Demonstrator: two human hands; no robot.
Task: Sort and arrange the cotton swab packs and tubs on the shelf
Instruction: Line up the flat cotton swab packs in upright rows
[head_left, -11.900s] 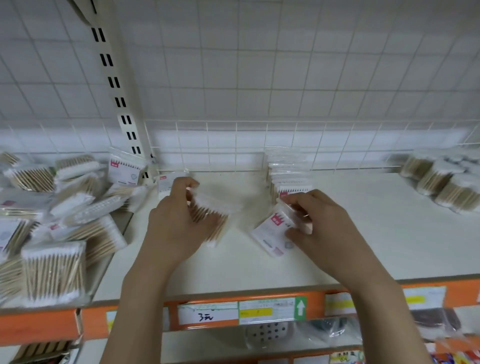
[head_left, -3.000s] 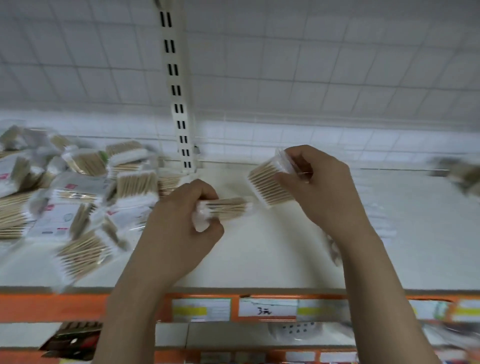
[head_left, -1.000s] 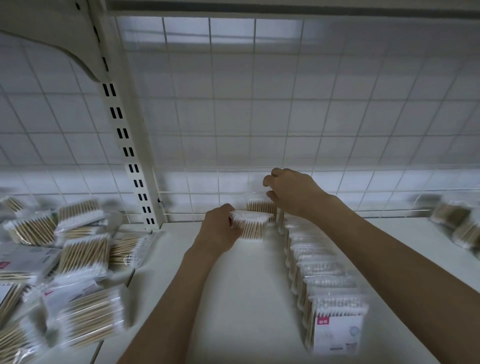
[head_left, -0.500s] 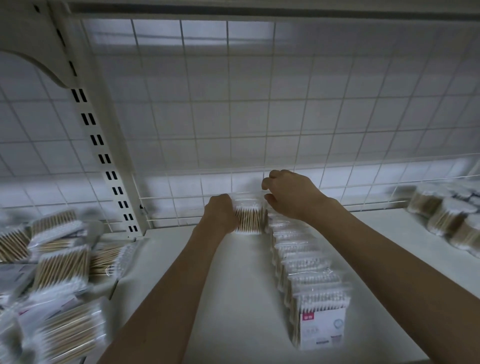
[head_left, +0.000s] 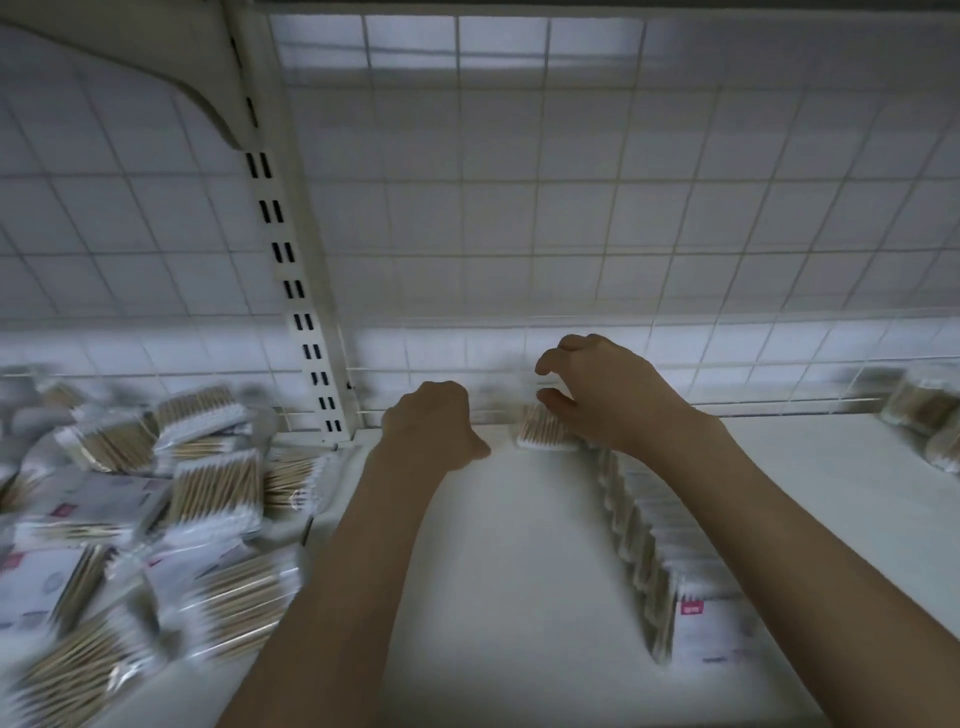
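Cotton swab packs (head_left: 644, 540) stand on edge in a single row on a white shelf (head_left: 519, 571), running from the front edge back toward the wire-grid rear panel (head_left: 571, 208), beneath and just behind the right hand's fingers (head_left: 553, 358). A slotted white upright (head_left: 296, 291) and a curved bracket (head_left: 171, 73) divide this bay from the next, under dim light against a white tiled wall.

Beyond the left hand (head_left: 431, 421), on its far side past the upright, a loose heap of swab packs (head_left: 156, 509) lies jumbled at all angles, some showing wooden sticks, some pink-marked labels. At the far right edge, well apart from both hands, round tubs of swabs (head_left: 924, 415) sit blurred. Both forearms reach across the shelf, the right one covering part of the row.

The right hand (head_left: 608, 395) hovers curled at the rearmost pack (head_left: 545, 428), thumb and fingertips at its top edge; motion blur leaves unclear whether it grips. The left hand is closed in a loose fist, knuckles toward the rear panel, and nothing can be seen in it, just beside that rearmost pack.

Half a second earlier the left hand was pressing a pack upright against the back of the row; that pack now stands apart from the left fingers, at the row's rear end.
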